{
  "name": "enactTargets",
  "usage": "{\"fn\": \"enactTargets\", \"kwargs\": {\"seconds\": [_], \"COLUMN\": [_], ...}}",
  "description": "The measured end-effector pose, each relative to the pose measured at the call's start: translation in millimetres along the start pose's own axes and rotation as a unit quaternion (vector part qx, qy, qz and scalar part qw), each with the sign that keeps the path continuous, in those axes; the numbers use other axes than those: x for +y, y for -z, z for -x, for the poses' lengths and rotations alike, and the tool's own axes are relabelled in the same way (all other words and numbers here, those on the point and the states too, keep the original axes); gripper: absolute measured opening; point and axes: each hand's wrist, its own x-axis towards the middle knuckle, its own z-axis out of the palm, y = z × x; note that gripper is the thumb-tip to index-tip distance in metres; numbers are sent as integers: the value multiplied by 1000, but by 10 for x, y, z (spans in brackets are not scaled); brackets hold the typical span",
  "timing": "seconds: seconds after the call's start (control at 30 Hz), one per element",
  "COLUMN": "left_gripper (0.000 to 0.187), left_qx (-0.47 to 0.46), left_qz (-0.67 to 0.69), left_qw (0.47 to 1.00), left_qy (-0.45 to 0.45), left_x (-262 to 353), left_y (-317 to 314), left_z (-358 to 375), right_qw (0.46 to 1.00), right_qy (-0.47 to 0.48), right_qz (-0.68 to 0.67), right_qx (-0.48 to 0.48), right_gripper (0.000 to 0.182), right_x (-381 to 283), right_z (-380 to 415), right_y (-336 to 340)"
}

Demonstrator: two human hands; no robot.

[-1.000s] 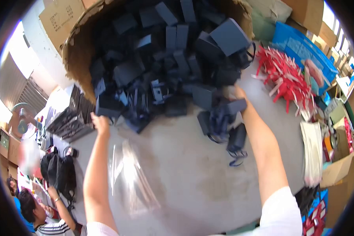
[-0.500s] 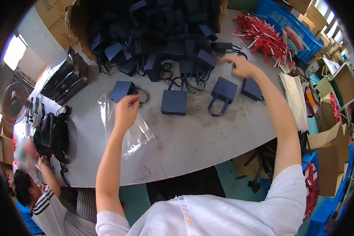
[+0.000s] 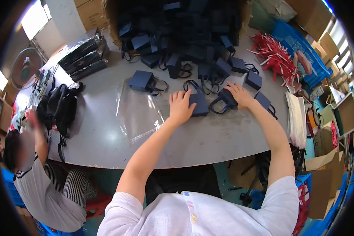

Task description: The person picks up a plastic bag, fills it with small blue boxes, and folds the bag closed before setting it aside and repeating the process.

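My left hand [image 3: 180, 107] is at the left side of a dark blue box bag [image 3: 199, 104] with a ribbon handle. Its fingers are spread, and the thumb lies over the bag's top. My right hand [image 3: 240, 96] reaches over another dark blue box bag [image 3: 226, 99], its fingers stretched out onto the upper right part, which they partly cover. A third box bag [image 3: 141, 80] lies to the left, on the upper edge of a clear plastic bag [image 3: 139, 112]. Right of my right hand sit a box bag [image 3: 262, 100] and another box bag [image 3: 253, 80].
A large carton [image 3: 246, 17] at the back spills many dark box bags. Black packages [image 3: 84, 59] and a black bag [image 3: 59, 104] lie left. Red ribbons [image 3: 273, 57], a blue crate [image 3: 316, 59] and white sleeves [image 3: 296, 118] are right. A person [image 3: 47, 188] sits at left.
My left hand has moved right, from the left box bag to the middle one. My right hand has come down and inward onto a box bag. One more bag now shows at the right. The view has shifted.
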Motion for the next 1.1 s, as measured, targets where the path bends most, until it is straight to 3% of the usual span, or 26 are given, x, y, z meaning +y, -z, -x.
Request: {"fn": "enactTargets", "kwargs": {"seconds": [0.07, 0.13, 0.2, 0.23, 0.27, 0.33, 0.4, 0.43, 0.47, 0.53, 0.6, 0.63, 0.67, 0.7, 0.73, 0.77, 0.83, 0.87, 0.93, 0.97, 1.0, 1.07, 1.1], "left_gripper": [51, 42, 36, 34, 32, 27, 22, 21, 22, 22, 21, 21, 21, 24, 24, 27, 45, 45, 44, 44, 42, 40, 37], "left_qx": [38, 88, 163, 198, 228, 234, 245, 196, 141, 186, 145, 137, 144, 151, 150, 166, 203, 208, 251, 252, 247, 243, 239], "left_qz": [23, 131, 45, 4, -38, -125, -207, -115, -20, 30, 184, 184, 331, 469, 468, 481, 502, 501, 580, 582, 584, 586, 552], "left_qw": [999, 987, 984, 971, 947, 932, 911, 925, 928, 931, 885, 884, 824, 743, 743, 738, 702, 700, 626, 623, 625, 627, 657], "left_qy": [10, 37, 51, 135, 222, 247, 260, 304, 345, 312, 402, 407, 437, 454, 455, 443, 461, 465, 457, 459, 455, 452, 455], "left_x": [13, -202, -821, -1040, -1156, -1395, -1549, -1566, -1557, -1455, -1281, -1169, -1061, -1001, -980, -972, -914, -952, -1014, -1006, -1005, -1021, -1057], "left_y": [184, 495, 792, 1005, 1145, 1085, 1119, 1164, 1199, 1287, 1397, 1409, 1410, 1398, 1383, 1384, 1428, 1424, 1367, 1379, 1405, 1514, 1606], "left_z": [203, 430, 801, 914, 1044, 1132, 1088, 1037, 1033, 1029, 1067, 1097, 1092, 1082, 1112, 1152, 1183, 1216, 1287, 1286, 1292, 1315, 1345], "right_qw": [995, 992, 912, 853, 834, 818, 856, 893, 920, 915, 884, 890, 880, 885, 889, 888, 831, 831, 777, 738, 740, 688, 689], "right_qy": [21, -51, -172, -216, -239, -228, -201, -211, -197, -198, -41, 57, 156, 153, 150, 152, 80, 85, -81, -20, -20, 41, 42], "right_qz": [-18, -104, -355, -448, -457, -446, -369, -321, -218, -73, -172, -243, -308, -290, -274, -275, -480, -481, -604, -660, -657, -723, -722], "right_qx": [94, 43, 112, 157, 198, 282, 300, 233, 259, 344, 434, 381, 325, 330, 335, 335, 270, 266, 157, 142, 139, 37, 35], "right_gripper": [105, 96, 85, 77, 74, 72, 70, 72, 79, 88, 92, 90, 88, 75, 63, 63, 27, 27, 34, 41, 41, 23, 23], "right_x": [80, 0, -15, -176, -313, -965, -1707, -1933, -2058, -2234, -2583, -2817, -3022, -3208, -3341, -3364, -3381, -3393, -3390, -3367, -3338, -3294, -3260], "right_z": [-72, -12, 39, 83, 27, -56, -96, -144, -213, -191, -129, -129, -156, -230, -307, -389, -556, -557, -493, -544, -539, -507, -535], "right_y": [-200, 95, 66, 127, 65, 209, 410, 418, 264, 427, 701, 722, 749, 695, 561, 389, 117, 194, 415, 395, 376, 467, 414]}}
